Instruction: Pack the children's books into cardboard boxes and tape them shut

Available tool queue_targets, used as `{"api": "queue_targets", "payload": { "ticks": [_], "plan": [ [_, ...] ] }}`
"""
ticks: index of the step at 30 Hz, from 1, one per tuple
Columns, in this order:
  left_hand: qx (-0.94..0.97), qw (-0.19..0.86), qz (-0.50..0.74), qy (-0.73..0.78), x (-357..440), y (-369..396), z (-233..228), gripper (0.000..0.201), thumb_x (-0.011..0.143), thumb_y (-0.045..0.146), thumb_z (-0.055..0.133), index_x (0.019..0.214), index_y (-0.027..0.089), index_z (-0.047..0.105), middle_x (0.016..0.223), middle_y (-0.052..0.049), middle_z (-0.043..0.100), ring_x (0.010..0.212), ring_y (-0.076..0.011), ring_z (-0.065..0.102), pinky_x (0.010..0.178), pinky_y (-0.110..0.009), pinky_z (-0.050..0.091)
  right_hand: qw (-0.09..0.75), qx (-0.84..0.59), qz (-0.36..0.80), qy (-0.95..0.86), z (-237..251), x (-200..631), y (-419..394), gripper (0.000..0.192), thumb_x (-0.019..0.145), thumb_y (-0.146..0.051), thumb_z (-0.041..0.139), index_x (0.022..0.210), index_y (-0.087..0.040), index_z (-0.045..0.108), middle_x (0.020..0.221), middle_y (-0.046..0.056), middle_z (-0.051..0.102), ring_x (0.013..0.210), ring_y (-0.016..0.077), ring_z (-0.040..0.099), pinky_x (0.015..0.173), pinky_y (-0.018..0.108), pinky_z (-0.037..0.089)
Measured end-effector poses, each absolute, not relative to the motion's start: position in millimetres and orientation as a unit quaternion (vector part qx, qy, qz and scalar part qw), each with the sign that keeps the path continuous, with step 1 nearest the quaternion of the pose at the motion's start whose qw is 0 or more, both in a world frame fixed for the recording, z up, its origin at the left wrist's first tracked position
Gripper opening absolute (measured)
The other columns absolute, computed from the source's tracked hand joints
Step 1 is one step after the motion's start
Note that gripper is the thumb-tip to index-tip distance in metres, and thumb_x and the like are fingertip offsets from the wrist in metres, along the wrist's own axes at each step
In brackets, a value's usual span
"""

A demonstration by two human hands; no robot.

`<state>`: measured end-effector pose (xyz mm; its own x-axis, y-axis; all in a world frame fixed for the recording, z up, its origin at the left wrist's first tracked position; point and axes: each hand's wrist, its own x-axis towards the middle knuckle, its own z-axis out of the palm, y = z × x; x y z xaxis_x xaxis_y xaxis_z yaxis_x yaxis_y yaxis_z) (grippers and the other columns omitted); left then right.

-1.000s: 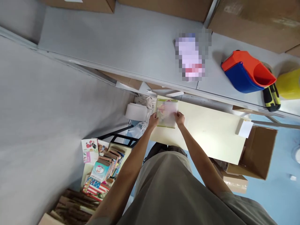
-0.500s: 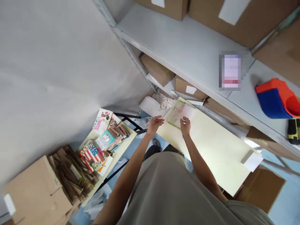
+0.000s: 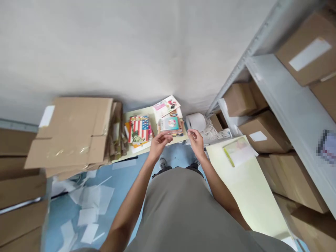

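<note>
While both hands hover empty, the stack of booklets (image 3: 170, 125) lies on a small table (image 3: 126, 119) just beyond the fingertips. To its left leans flattened cardboard (image 3: 73, 131). The left hand (image 3: 159, 141) reaches forward, fingers loosely curled; the right hand (image 3: 195, 139) is raised, fingers spread, with a sleeved card (image 3: 237, 151) on a pale table (image 3: 249, 189) to its right.

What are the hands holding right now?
Nothing. The left hand and right hand are open and empty, reaching toward the stack of cards without touching it.
</note>
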<state>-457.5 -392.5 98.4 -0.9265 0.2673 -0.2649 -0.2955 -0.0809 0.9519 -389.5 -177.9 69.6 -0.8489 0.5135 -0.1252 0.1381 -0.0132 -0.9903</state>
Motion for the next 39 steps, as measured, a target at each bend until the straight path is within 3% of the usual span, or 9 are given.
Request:
{"api": "queue_targets", "payload": {
  "ticks": [6, 9, 12, 16, 21, 25, 31, 34, 39],
  "plan": [
    [-0.157, 0.020, 0.748, 0.645, -457.7, -590.7, 92.9, 0.062, 0.076, 0.051, 0.098, 0.126, 0.017, 0.082, 0.115, -0.014, 0.088, 0.099, -0.0257, 0.084, 0.097, -0.042, 0.067, -0.019, -0.095, 0.710, -0.698, 73.7, -448.5, -330.4, 0.056, 0.094, -0.075, 0.081, 0.118, -0.025, 0.079, 0.118, 0.010, 0.086, 0.100, 0.0273, 0.084, 0.099, 0.043, 0.069],
    [-0.196, -0.066, 0.710, 0.673, -450.0, -666.6, 84.5, 0.061, 0.083, 0.056, 0.091, 0.130, 0.019, 0.080, 0.134, -0.017, 0.085, 0.120, -0.0303, 0.083, 0.110, -0.047, 0.066, -0.108, -0.069, 0.723, -0.678, 68.8, -473.5, -399.7, 0.051, 0.092, -0.069, 0.087, 0.115, -0.025, 0.078, 0.111, 0.007, 0.086, 0.091, 0.0231, 0.084, 0.089, 0.038, 0.069],
    [-0.157, -0.131, 0.597, 0.775, -445.3, -716.2, 77.4, 0.056, 0.095, 0.057, 0.080, 0.137, 0.020, 0.078, 0.150, -0.019, 0.079, 0.145, -0.0347, 0.073, 0.129, -0.055, 0.056, -0.184, -0.077, 0.723, -0.661, 65.6, -498.9, -463.1, 0.036, 0.096, -0.053, 0.090, 0.111, -0.024, 0.076, 0.101, 0.003, 0.084, 0.085, 0.0176, 0.082, 0.082, 0.030, 0.068],
    [-0.058, -0.090, 0.424, 0.900, -443.5, -742.8, 65.2, 0.066, 0.095, 0.048, 0.086, 0.151, 0.017, 0.072, 0.173, -0.025, 0.061, 0.173, -0.0452, 0.045, 0.143, -0.065, 0.037, -0.269, -0.129, 0.683, -0.666, 62.5, -526.0, -531.0, 0.022, 0.101, -0.034, 0.091, 0.098, -0.022, 0.073, 0.088, -0.001, 0.079, 0.071, 0.0116, 0.077, 0.070, 0.022, 0.065],
    [-0.005, 0.008, 0.317, 0.948, -431.3, -747.4, 52.3, 0.085, 0.089, 0.025, 0.090, 0.168, 0.015, 0.060, 0.187, -0.029, 0.041, 0.180, -0.0509, 0.030, 0.144, -0.073, 0.028, -0.300, -0.164, 0.646, -0.683, 63.7, -531.3, -571.9, 0.037, 0.099, -0.025, 0.095, 0.080, -0.022, 0.063, 0.067, -0.005, 0.071, 0.055, 0.0093, 0.069, 0.056, 0.017, 0.056],
    [-0.004, -0.036, 0.302, 0.953, -427.8, -757.7, 55.2, 0.069, 0.099, 0.021, 0.070, 0.168, 0.017, 0.063, 0.181, -0.025, 0.053, 0.176, -0.0446, 0.041, 0.144, -0.069, 0.033, -0.312, -0.131, 0.663, -0.667, 77.6, -528.0, -578.3, 0.031, 0.101, -0.023, 0.092, 0.080, -0.020, 0.069, 0.079, 0.000, 0.081, 0.066, 0.0103, 0.078, 0.064, 0.017, 0.059],
    [-0.036, -0.180, 0.379, 0.907, -460.4, -791.1, 93.4, 0.049, 0.105, 0.028, 0.054, 0.146, 0.021, 0.080, 0.146, -0.017, 0.082, 0.149, -0.0352, 0.070, 0.135, -0.059, 0.050, -0.304, -0.085, 0.717, -0.621, 104.4, -534.9, -568.9, 0.028, 0.105, -0.036, 0.088, 0.090, -0.022, 0.069, 0.097, 0.005, 0.088, 0.084, 0.0135, 0.085, 0.078, 0.022, 0.066],
    [-0.122, -0.323, 0.415, 0.842, -476.7, -810.5, 134.2, 0.044, 0.113, 0.045, 0.055, 0.136, 0.018, 0.081, 0.134, -0.018, 0.083, 0.138, -0.0361, 0.076, 0.130, -0.058, 0.054, -0.285, -0.080, 0.720, -0.628, 111.3, -538.0, -554.6, 0.028, 0.105, -0.041, 0.087, 0.094, -0.022, 0.071, 0.102, 0.005, 0.089, 0.088, 0.0139, 0.085, 0.081, 0.022, 0.066],
    [-0.180, -0.490, 0.408, 0.749, -486.3, -829.1, 210.6, 0.039, 0.109, 0.059, 0.063, 0.103, 0.022, 0.075, 0.102, -0.007, 0.079, 0.106, -0.0285, 0.079, 0.110, -0.046, 0.064, -0.213, -0.078, 0.728, -0.647, 124.6, -543.5, -513.2, 0.036, 0.097, -0.054, 0.091, 0.099, -0.024, 0.072, 0.106, 0.005, 0.088, 0.094, 0.0170, 0.085, 0.086, 0.026, 0.067]
  ]
}}
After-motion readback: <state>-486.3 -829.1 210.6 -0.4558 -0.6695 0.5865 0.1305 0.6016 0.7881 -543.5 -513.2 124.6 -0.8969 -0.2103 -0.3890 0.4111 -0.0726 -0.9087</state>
